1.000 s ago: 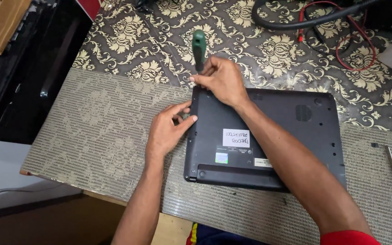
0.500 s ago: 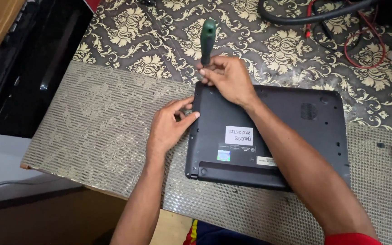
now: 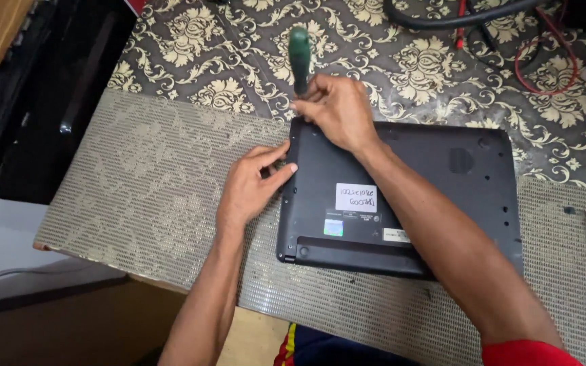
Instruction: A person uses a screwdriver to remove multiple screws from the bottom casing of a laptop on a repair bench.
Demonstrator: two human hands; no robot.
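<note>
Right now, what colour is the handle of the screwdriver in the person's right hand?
Dark green: the screwdriver handle sticks up above the right hand, clearest in the head view.

One head-worn camera is looking steeply down from above the person's own forearms, close in. It is facing the counter straight ahead, taking in its near edge at the bottom and the patterned cloth running out of frame at the top.

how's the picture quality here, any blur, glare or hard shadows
Head view: even, soft light, no hard shadows; faint sheen on the black laptop base; the right hand gripping the green-handled screwdriver looks slightly soft, as does the left hand; the frame edges bend mildly.
</note>
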